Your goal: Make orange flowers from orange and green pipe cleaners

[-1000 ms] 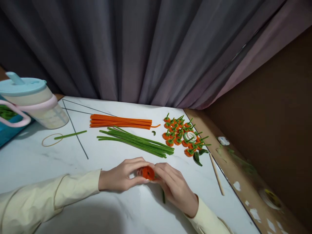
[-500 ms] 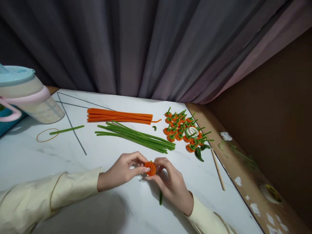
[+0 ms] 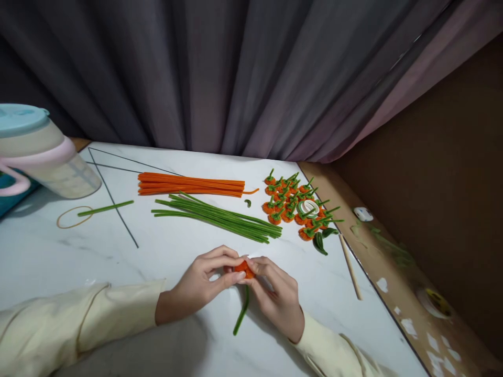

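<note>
Between the fingertips of both hands is a small orange pipe-cleaner pumpkin (image 3: 244, 269), partly hidden by the fingers. My left hand (image 3: 208, 275) pinches its left side, and my right hand (image 3: 275, 290) grips it from the right. Below the fingers extends a green pipe-cleaner piece (image 3: 242, 314); whether it joins the pumpkin is hidden. Beyond the hands lies a bundle of green pipe cleaners (image 3: 216, 219), and behind it a bundle of orange pipe cleaners (image 3: 190, 185). Several similar orange pumpkins with green stems (image 3: 288, 214) cluster at the right.
A white ring-shaped roll (image 3: 308, 208) sits among the pumpkins. Dark green leaf shapes (image 3: 319, 243) and a thin wooden stick (image 3: 351, 267) lie near the table's right edge. At left are a large lidded cup (image 3: 58, 162), a rubber band (image 3: 65, 219) and a loose green pipe cleaner (image 3: 106, 208).
The orange pumpkin has been turned in my fingers, and its ribbed face shows less. The green piece below has swung left and shows more of its length.
</note>
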Action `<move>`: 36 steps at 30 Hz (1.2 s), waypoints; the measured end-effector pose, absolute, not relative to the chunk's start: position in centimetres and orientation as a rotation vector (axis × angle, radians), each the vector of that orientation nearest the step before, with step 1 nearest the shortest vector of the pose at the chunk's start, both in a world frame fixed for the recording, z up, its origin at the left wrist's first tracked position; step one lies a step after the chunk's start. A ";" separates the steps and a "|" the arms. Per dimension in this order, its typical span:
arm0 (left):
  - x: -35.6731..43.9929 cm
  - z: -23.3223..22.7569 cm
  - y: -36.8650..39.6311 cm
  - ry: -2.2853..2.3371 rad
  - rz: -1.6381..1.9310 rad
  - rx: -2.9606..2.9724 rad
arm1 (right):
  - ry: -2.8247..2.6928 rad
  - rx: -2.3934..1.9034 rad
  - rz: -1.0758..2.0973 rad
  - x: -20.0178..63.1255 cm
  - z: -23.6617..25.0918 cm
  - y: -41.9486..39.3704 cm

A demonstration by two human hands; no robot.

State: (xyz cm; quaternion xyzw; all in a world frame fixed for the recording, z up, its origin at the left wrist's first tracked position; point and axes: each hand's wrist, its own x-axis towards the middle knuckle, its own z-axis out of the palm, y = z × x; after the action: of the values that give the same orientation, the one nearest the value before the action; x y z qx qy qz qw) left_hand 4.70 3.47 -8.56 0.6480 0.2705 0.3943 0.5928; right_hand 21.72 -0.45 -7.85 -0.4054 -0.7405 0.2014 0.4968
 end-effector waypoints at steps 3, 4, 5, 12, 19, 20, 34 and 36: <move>4.6 -8.4 3.5 0.669 0.848 1.409 | -1.761 -0.988 0.454 21.7 -7.9 -0.5; 4.6 -8.3 3.5 0.702 0.835 1.372 | -1.751 -0.997 0.439 21.7 -7.9 -0.5; 4.6 -8.3 3.5 0.733 0.829 1.346 | -1.744 -1.008 0.428 21.7 -7.9 -0.5; 4.6 -8.0 3.9 0.771 0.846 1.371 | -1.715 -1.022 0.566 21.8 -7.7 -0.2; 4.5 -7.5 3.8 0.790 0.805 1.468 | -1.695 -1.121 0.694 21.9 -7.1 -0.2; 4.5 -7.5 3.8 0.788 0.805 1.494 | -1.722 -1.108 0.685 21.9 -7.0 -0.3; 4.4 -8.0 3.6 0.749 0.860 1.558 | -1.833 -1.035 0.666 22.1 -6.3 -0.2; 4.4 -8.0 3.7 0.750 0.861 1.555 | -1.847 -1.036 0.654 22.2 -6.2 -0.1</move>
State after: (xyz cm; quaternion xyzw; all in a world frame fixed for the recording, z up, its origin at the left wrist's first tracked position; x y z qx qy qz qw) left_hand 4.40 3.66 -7.98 0.6626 0.3197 0.3667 0.5695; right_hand 22.16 -0.13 -6.15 -0.4185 -0.7458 0.2639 0.4461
